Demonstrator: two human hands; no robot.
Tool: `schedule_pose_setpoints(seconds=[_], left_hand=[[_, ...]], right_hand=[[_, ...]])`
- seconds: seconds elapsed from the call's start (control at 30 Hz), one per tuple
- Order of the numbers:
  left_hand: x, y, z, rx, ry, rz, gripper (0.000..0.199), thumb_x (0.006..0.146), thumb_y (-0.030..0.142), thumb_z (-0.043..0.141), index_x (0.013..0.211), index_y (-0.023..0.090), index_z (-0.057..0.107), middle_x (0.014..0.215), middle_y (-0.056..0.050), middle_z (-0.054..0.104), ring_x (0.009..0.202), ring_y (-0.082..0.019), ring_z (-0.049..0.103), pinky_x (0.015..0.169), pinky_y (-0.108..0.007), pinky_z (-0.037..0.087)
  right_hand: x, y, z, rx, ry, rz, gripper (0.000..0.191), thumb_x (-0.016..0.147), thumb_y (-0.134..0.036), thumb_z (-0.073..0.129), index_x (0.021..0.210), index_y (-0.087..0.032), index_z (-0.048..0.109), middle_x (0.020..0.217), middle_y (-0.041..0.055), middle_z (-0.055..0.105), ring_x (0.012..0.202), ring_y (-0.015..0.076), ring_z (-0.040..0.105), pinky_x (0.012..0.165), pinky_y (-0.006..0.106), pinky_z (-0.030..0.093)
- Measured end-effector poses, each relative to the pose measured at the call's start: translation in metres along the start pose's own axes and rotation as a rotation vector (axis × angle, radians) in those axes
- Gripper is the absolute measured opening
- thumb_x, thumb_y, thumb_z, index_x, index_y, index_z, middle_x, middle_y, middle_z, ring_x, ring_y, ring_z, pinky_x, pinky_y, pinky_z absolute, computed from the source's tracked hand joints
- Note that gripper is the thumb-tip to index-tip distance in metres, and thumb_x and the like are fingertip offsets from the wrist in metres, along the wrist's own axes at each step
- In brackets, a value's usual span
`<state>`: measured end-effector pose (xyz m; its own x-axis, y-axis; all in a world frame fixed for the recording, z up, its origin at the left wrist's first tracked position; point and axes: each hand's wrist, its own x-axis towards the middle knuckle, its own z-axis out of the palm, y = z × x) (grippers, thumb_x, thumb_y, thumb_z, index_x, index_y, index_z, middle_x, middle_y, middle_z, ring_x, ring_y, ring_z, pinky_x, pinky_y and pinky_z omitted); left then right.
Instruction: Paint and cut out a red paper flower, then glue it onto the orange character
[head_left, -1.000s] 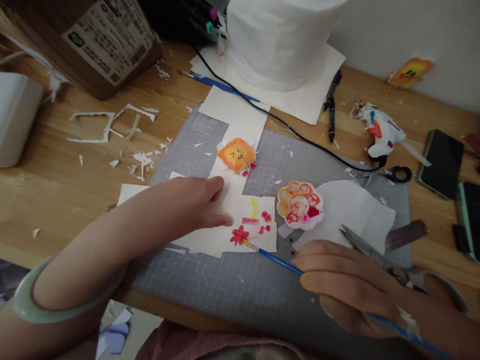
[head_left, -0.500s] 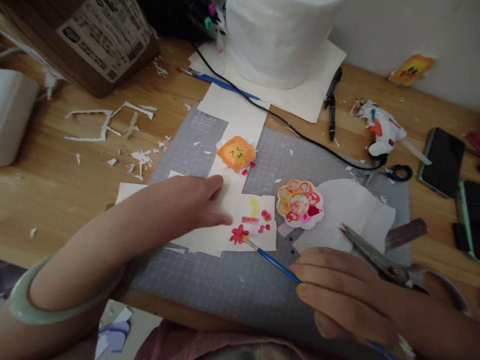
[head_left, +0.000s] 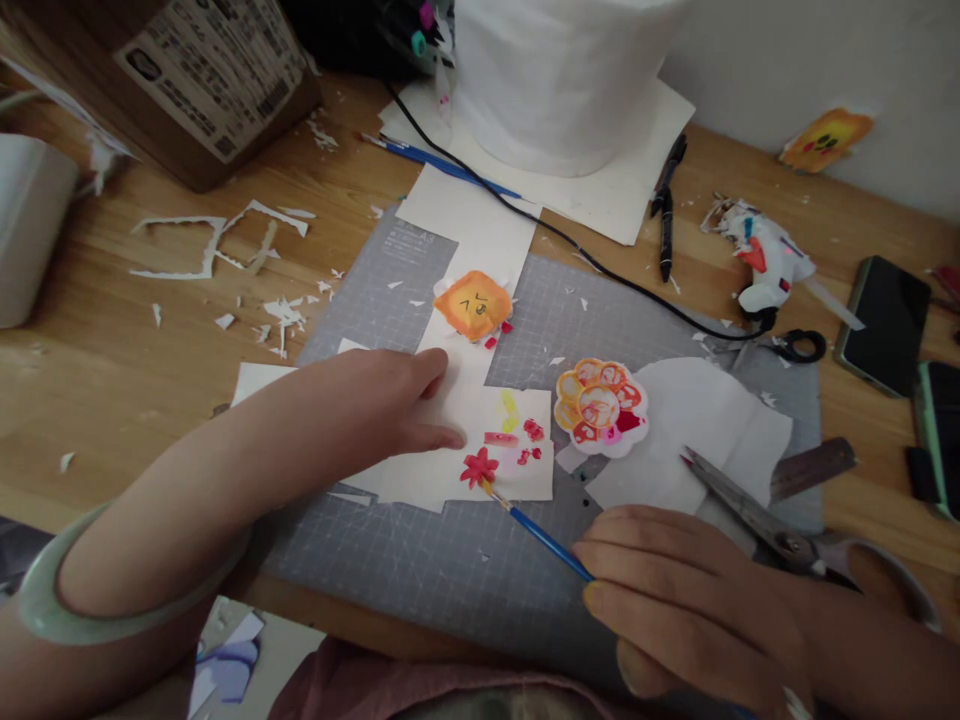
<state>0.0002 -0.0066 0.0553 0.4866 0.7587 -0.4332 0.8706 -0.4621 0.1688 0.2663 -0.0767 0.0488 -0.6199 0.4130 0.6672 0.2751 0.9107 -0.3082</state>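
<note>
My right hand (head_left: pixel 667 590) is closed around a blue paintbrush (head_left: pixel 551 542), whose bristles touch the lower edge of a red painted flower (head_left: pixel 478 466). The flower is on a white paper (head_left: pixel 420 470), along with yellow and red paint marks. My left hand (head_left: pixel 405 405) rests on that paper, thumb and forefinger apart, its other fingers hidden. Just right of the paper lies a flower-shaped palette (head_left: pixel 600 407) smeared with orange, red and pink. Above my left hand sits an orange cut-out (head_left: pixel 474 305) with a drawn face, on a white paper strip.
A grey cutting mat (head_left: pixel 450 575) lies under the papers. Large scissors (head_left: pixel 780 535) lie beside my right hand. A black cable (head_left: pixel 585 258) crosses to a glue gun (head_left: pixel 769 265). Behind are a white cylinder (head_left: pixel 562 90), a brown box (head_left: pixel 157 90) and a phone (head_left: pixel 883 325).
My right hand and the brush have shifted slightly left and down, taking the bristles from the flower's right side to its lower edge. My left hand stays put.
</note>
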Motion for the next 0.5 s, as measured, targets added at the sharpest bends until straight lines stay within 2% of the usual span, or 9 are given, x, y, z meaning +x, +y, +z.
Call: schedule_pose_setpoints(seconds=[0.07, 0.17, 0.33, 0.43, 0.5], left_hand=[[0.001, -0.002, 0.002, -0.014, -0.002, 0.004, 0.032, 0.092, 0.053, 0.051, 0.096, 0.021, 0.053, 0.072, -0.004, 0.065, 0.064, -0.024, 0.063, 0.057, -0.032, 0.034], [0.004, -0.008, 0.01, -0.025, -0.021, 0.0, 0.046, 0.085, 0.066, 0.051, 0.098, 0.022, 0.054, 0.071, -0.005, 0.065, 0.062, -0.026, 0.063, 0.057, -0.034, 0.034], [0.004, -0.008, 0.011, -0.029, -0.007, -0.018, 0.043, 0.085, 0.065, 0.052, 0.095, 0.023, 0.053, 0.071, -0.004, 0.065, 0.061, -0.024, 0.061, 0.057, -0.033, 0.032], [0.003, -0.006, 0.007, -0.038, -0.014, -0.009, 0.038, 0.087, 0.06, 0.052, 0.093, 0.023, 0.052, 0.07, -0.003, 0.065, 0.058, -0.023, 0.06, 0.056, -0.033, 0.031], [0.003, -0.006, 0.008, -0.035, -0.018, -0.007, 0.04, 0.086, 0.063, 0.052, 0.092, 0.023, 0.052, 0.068, -0.003, 0.064, 0.055, -0.022, 0.058, 0.055, -0.032, 0.03]], right_hand=[[0.004, -0.001, -0.005, 0.012, -0.078, 0.006, 0.036, 0.104, -0.02, 0.037, 0.082, -0.015, 0.064, 0.078, 0.0033, 0.067, 0.085, 0.01, 0.068, 0.09, 0.019, 0.056], [0.008, -0.001, -0.01, 0.04, -0.206, 0.032, 0.036, 0.105, -0.022, 0.034, 0.086, -0.014, 0.064, 0.08, 0.0044, 0.069, 0.086, 0.0105, 0.069, 0.09, 0.02, 0.057], [0.009, -0.001, -0.009, 0.067, -0.153, 0.02, 0.036, 0.105, -0.021, 0.034, 0.086, -0.013, 0.063, 0.077, 0.0037, 0.07, 0.082, 0.0106, 0.068, 0.087, 0.02, 0.059], [0.009, -0.001, -0.009, 0.059, -0.163, 0.024, 0.036, 0.105, -0.021, 0.034, 0.085, -0.013, 0.063, 0.078, 0.0037, 0.07, 0.083, 0.0102, 0.068, 0.087, 0.02, 0.058], [0.008, -0.002, -0.009, 0.06, -0.162, 0.015, 0.037, 0.105, -0.022, 0.034, 0.084, -0.013, 0.063, 0.078, 0.0041, 0.069, 0.085, 0.0103, 0.068, 0.088, 0.02, 0.058]])
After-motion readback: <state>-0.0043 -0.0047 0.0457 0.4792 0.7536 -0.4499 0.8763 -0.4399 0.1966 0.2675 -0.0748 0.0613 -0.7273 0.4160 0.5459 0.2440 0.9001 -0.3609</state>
